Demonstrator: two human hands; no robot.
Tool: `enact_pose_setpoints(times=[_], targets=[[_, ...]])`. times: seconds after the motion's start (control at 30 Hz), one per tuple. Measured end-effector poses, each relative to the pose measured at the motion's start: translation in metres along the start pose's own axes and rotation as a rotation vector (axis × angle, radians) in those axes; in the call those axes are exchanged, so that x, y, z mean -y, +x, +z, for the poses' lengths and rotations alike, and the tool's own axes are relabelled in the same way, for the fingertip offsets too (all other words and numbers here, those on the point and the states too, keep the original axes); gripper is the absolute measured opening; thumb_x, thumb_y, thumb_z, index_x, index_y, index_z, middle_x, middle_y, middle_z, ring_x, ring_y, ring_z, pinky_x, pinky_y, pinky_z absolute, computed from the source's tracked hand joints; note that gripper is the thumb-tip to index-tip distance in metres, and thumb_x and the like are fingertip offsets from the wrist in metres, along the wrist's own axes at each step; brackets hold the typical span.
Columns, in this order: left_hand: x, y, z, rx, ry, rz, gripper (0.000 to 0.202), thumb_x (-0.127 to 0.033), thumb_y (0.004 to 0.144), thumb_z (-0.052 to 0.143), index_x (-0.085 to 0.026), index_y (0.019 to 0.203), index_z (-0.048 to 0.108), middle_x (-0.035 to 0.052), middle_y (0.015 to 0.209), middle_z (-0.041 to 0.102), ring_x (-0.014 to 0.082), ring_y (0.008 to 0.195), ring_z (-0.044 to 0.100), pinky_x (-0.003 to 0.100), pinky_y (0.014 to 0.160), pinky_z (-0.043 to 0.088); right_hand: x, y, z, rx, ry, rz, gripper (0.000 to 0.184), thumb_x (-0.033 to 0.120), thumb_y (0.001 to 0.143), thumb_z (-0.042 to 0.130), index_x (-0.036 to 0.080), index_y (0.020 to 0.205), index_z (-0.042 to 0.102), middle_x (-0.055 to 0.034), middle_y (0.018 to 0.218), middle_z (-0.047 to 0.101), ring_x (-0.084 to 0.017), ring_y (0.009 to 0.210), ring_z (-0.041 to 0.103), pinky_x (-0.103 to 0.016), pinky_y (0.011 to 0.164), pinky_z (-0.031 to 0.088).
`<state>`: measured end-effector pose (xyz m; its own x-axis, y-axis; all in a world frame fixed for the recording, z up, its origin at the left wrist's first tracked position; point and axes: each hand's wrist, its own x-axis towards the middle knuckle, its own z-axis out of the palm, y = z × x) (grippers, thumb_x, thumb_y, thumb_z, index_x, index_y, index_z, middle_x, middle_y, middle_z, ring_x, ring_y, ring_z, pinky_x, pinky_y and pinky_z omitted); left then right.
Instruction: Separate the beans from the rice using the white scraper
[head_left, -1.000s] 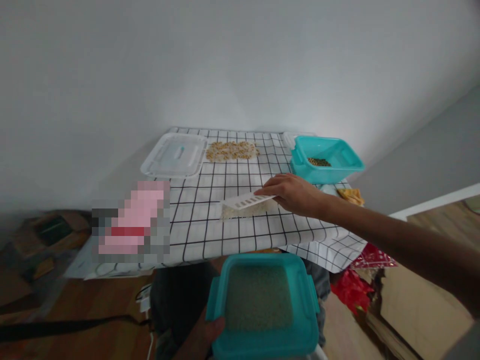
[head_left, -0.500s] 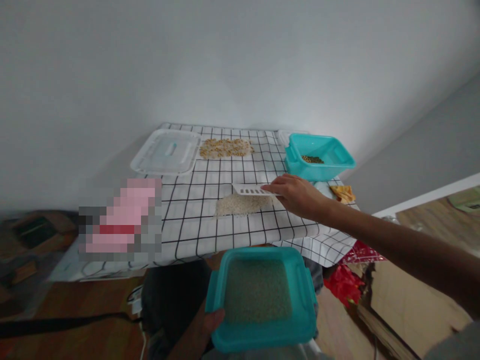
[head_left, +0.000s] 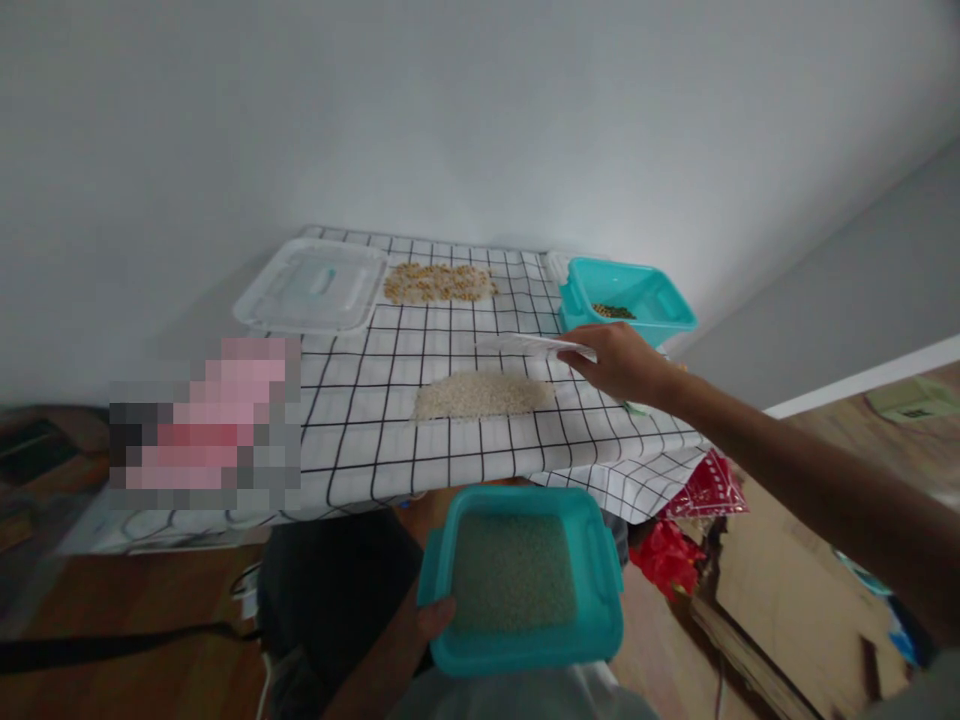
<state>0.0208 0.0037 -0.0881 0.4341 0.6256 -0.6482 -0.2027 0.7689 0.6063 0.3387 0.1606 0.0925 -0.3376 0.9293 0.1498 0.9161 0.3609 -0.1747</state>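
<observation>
A: Your right hand [head_left: 622, 365] pinches a flat white tool [head_left: 521, 345] beyond the pale grain [head_left: 484, 397]; your left hand [head_left: 412, 628] grips the teal tub [head_left: 525, 655] below the cloth's [head_left: 360, 428] front edge.
B: So hold that tub level, close under the edge, and draw low, short strokes.
A: Room?
B: Bare cloth lies left of the grain; mind the second tub [head_left: 637, 280] beside your right hand.

No lettering can be read. White marks on the red packet [head_left: 711, 487], lower right, are too blurred, and a dark mark on the green patch [head_left: 913, 398], right edge, is too small.
</observation>
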Motion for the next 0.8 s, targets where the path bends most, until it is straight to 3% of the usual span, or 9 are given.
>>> enact_pose_setpoints(times=[0.13, 0.43, 0.57, 0.7, 0.8], targets=[[0.007, 0.002, 0.002, 0.056, -0.043, -0.020, 0.078, -0.053, 0.057, 0.075, -0.012, 0.121, 0.056, 0.0184, 0.116, 0.068, 0.0380, 0.118, 0.055, 0.051, 0.105, 0.036, 0.003, 0.003, 0.004, 0.038, -0.069, 0.036, 0.027, 0.030, 0.089, 0.045, 0.020, 0.099, 0.069, -0.0054, 0.075, 0.068, -0.016, 0.062, 0.056, -0.030, 0.059, 0.036], [0.003, 0.003, 0.009, 0.041, -0.039, 0.005, 0.076, -0.048, 0.064, 0.072, -0.011, 0.127, 0.051, 0.0185, 0.120, 0.066, 0.0363, 0.121, 0.052, 0.049, 0.105, 0.038, 0.051, -0.024, 0.011, 0.074, -0.083, 0.007, 0.028, 0.023, 0.089, 0.041, 0.020, 0.104, 0.064, -0.0060, 0.084, 0.068, -0.016, 0.073, 0.057, -0.029, 0.064, 0.034], [-0.005, 0.000, 0.016, 0.021, -0.047, 0.032, 0.061, -0.044, 0.068, 0.069, -0.015, 0.120, 0.058, 0.0147, 0.121, 0.066, 0.0360, 0.123, 0.051, 0.051, 0.107, 0.035, 0.071, -0.030, 0.009, 0.077, -0.097, 0.070, 0.023, 0.022, 0.089, 0.040, 0.018, 0.088, 0.063, -0.0036, 0.073, 0.065, -0.013, 0.063, 0.052, -0.029, 0.060, 0.029], [-0.007, -0.001, 0.022, 0.020, -0.078, 0.024, 0.050, -0.040, 0.068, 0.068, -0.017, 0.111, 0.063, 0.0117, 0.117, 0.068, 0.0375, 0.120, 0.053, 0.052, 0.103, 0.041, 0.073, -0.025, 0.007, 0.065, -0.121, 0.132, 0.022, 0.024, 0.088, 0.040, 0.017, 0.084, 0.061, -0.0040, 0.071, 0.065, -0.013, 0.059, 0.051, -0.029, 0.058, 0.026], [-0.002, 0.005, 0.023, -0.048, -0.075, 0.063, 0.048, -0.043, 0.066, 0.067, -0.020, 0.109, 0.064, 0.0086, 0.112, 0.071, 0.0373, 0.117, 0.055, 0.050, 0.102, 0.042, 0.064, -0.020, 0.006, 0.042, -0.156, 0.166, 0.024, 0.027, 0.089, 0.040, 0.016, 0.085, 0.062, -0.0058, 0.073, 0.067, -0.014, 0.060, 0.053, -0.029, 0.058, 0.026]])
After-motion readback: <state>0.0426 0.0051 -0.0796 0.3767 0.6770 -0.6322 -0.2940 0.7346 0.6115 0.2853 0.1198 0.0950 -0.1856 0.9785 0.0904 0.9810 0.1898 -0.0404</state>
